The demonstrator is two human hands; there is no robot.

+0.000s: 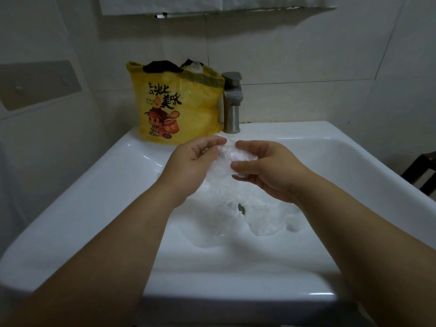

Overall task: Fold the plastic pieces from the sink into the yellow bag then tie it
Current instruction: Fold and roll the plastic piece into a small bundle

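Over the white sink (70, 208), the left hand (188, 161) and right hand (266, 168) hold a clear, crinkled plastic piece (227, 159) between them, curled fingers pinching its edges. More thin, see-through loose plastic (236, 227) lies crumpled in the basin at 6 o'clock from the hands, around the drain (241, 208). The yellow bag (174, 109), printed with a cartoon figure and black lettering, stands open on the sink's rim at 11 o'clock, just beside the tap (232, 102).
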